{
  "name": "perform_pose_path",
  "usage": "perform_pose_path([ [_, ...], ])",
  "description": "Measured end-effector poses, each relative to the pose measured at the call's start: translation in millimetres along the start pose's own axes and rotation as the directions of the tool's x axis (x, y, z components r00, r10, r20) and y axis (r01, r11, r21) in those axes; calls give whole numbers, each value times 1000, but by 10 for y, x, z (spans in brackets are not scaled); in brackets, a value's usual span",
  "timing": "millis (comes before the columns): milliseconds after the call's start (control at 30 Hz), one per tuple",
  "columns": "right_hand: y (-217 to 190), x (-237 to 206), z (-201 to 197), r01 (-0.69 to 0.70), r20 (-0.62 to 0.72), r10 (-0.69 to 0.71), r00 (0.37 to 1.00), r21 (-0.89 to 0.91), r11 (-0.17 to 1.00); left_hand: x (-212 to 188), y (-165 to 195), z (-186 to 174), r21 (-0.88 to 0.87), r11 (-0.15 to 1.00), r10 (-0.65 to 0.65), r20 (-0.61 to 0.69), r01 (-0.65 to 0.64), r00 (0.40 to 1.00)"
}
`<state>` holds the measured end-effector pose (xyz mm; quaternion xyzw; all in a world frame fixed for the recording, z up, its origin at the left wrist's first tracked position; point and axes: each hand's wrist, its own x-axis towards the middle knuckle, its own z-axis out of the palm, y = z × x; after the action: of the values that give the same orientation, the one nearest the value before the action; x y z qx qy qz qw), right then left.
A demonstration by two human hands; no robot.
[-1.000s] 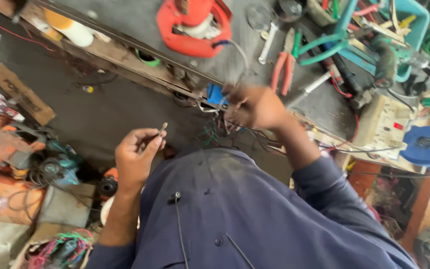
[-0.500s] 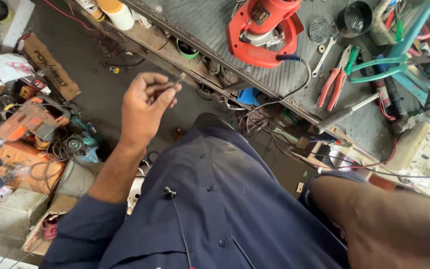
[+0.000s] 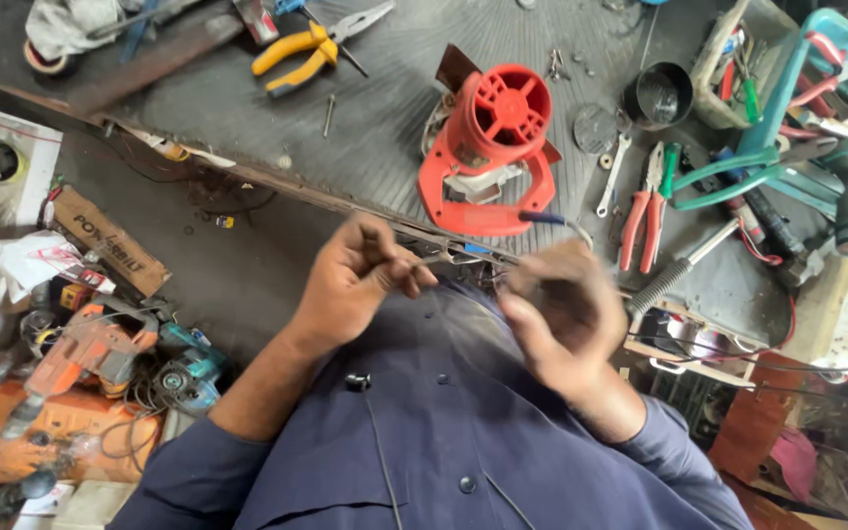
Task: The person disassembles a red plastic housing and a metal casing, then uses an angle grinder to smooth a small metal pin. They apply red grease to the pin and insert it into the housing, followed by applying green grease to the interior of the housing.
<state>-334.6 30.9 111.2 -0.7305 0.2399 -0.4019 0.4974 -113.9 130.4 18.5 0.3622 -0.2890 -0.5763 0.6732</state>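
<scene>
The left hand [image 3: 350, 285] pinches a thin wire [image 3: 422, 263] between thumb and curled fingers, closed tight on it, right at the front edge of the grey worktop [image 3: 385, 118]. The right hand [image 3: 561, 319] comes in from the other side, fingers half curled toward the wire's free end; motion blur hides whether it actually grips anything, so that one cannot be told. The wire sits above the person's dark blue shirt [image 3: 444, 432], just below the red power tool [image 3: 493, 147]. Doing this well probably means keeping the left pinch close to the wire tip so it does not flex, and working the right fingertips in short, even turns. Yellow-handled pliers [image 3: 301, 54] and red-handled pliers [image 3: 640, 211] lie within reach on the worktop, untouched.
</scene>
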Motion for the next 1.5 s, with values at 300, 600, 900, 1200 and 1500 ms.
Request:
perform_pose_path([
  [300,610,324,277,-314,9,319,948,199,928,733,268,-250,65,989,-142,240,130,960],
  [600,526,520,751,-283,-369,387,845,305,909,1344,724,-491,419,900,-303,400,121,865],
  [900,556,820,201,-365,-648,-105,755,-547,753,1796,772,-1266,987,124,-83,109,-98,991],
  [1200,704,1120,-19,-437,-531,73,844,-603,668,1928,632,-1115,998,-40,-127,37,-42,991],
  [1500,854,1100,-259,-422,-472,153,868,-539,729,2039,695,-844,991,-37,-204,-136,131,969],
])
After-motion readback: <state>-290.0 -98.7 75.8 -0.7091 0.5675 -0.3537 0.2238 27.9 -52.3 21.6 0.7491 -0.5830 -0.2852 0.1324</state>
